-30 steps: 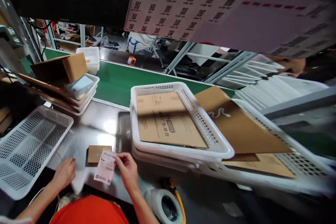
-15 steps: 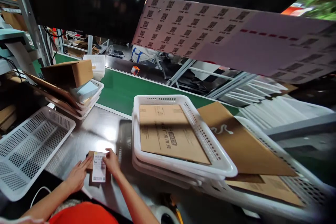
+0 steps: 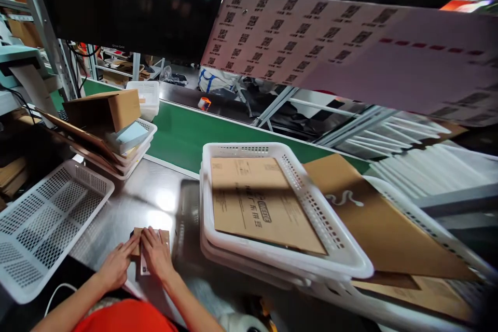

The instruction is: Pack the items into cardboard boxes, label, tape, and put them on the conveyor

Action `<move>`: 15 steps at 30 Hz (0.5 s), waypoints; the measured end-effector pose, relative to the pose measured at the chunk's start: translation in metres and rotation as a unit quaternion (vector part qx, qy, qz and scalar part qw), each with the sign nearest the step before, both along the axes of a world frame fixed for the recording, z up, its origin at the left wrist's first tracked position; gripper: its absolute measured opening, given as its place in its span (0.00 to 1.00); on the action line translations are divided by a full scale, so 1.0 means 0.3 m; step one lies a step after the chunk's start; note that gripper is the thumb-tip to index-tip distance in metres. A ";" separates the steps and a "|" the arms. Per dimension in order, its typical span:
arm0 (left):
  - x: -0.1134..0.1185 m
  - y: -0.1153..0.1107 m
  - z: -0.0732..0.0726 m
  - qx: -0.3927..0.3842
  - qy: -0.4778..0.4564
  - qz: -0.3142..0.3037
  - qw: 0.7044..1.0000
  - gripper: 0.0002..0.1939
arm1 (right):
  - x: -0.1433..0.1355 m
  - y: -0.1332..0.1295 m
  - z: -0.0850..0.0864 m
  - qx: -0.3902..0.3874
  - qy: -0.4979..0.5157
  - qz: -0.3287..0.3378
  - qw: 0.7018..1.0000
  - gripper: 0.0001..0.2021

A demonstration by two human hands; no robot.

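On the metal tabletop lies a small brown cardboard box, with a white printed label on it. My right hand rests flat over the label, fingers stretched out, and hides most of it. Against the left side of the box my left hand lies with its fingers extended. The fingertips of both hands nearly meet at the far end of the box. Neither hand is wrapped around anything.
White baskets holding flat cardboard stand stacked at right. A perforated white basket is at left. Behind it, stacked baskets carry an open carton. A green conveyor belt runs across the back. A tape roll sits near the front.
My right hand has moved from the label's right edge to lie flat across it, covering most of the label. My left hand stays beside the box. The view has shifted slightly.
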State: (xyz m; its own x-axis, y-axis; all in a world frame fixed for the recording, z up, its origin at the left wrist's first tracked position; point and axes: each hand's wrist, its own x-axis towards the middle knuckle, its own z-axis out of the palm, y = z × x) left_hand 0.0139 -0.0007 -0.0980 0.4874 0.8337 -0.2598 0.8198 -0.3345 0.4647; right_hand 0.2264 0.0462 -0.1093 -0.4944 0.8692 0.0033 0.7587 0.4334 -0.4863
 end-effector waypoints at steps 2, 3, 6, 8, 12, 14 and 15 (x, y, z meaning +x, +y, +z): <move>-0.007 0.011 -0.001 0.002 0.026 -0.024 0.999 0.33 | 0.041 0.014 0.004 -0.011 -0.018 0.054 0.998 0.28; -0.011 0.020 -0.003 -0.001 0.038 -0.038 0.999 0.31 | 0.060 0.023 0.006 -0.016 -0.028 0.067 0.997 0.28; -0.019 0.054 -0.018 0.004 0.057 -0.063 0.996 0.25 | 0.094 0.052 0.006 -0.027 -0.055 0.084 0.995 0.30; -0.021 0.075 -0.039 0.013 0.055 -0.076 0.996 0.20 | 0.101 0.073 0.001 -0.031 -0.074 0.091 0.993 0.30; -0.029 0.098 -0.095 0.036 0.041 -0.096 0.994 0.16 | 0.120 0.129 -0.013 -0.042 -0.110 0.085 0.989 0.30; -0.036 0.103 -0.122 0.049 0.025 -0.095 0.994 0.15 | 0.138 0.156 -0.016 -0.047 -0.120 0.083 0.988 0.30; -0.039 0.106 -0.133 0.054 0.015 -0.094 0.994 0.13 | 0.147 0.166 -0.015 -0.049 -0.122 0.089 0.987 0.31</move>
State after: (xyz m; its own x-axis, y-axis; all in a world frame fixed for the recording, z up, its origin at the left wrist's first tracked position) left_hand 0.0021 0.0311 -0.1378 0.6302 0.7528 -0.1903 0.7514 -0.5296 0.3936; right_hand 0.2704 0.0961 -0.1138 -0.6151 0.7588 -0.2143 0.7747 0.5308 -0.3436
